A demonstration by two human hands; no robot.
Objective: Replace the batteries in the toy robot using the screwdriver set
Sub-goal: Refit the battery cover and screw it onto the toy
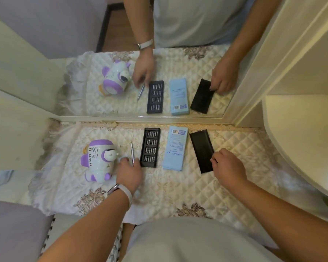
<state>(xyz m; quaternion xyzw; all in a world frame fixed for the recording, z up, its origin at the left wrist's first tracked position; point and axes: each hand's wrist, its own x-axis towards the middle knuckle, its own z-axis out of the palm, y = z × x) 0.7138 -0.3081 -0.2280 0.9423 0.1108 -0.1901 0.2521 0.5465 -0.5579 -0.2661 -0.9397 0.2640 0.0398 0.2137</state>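
A white and purple toy robot [98,160] lies on its side at the left of the quilted table cover [169,188]. To its right lies a thin silver screwdriver handle [132,153], then a black tray of bits [150,147]. My left hand [130,174] is blurred, fingers apart, at the near end of the screwdriver, beside the robot; whether it touches the tool I cannot tell. My right hand [228,168] pinches the near right edge of the flat black case sleeve [202,150].
A light blue cardboard box [176,148] lies between the bit tray and the black sleeve. A mirror [121,103] stands along the back edge and repeats the whole scene. A cream shelf unit [301,144] bounds the right side.
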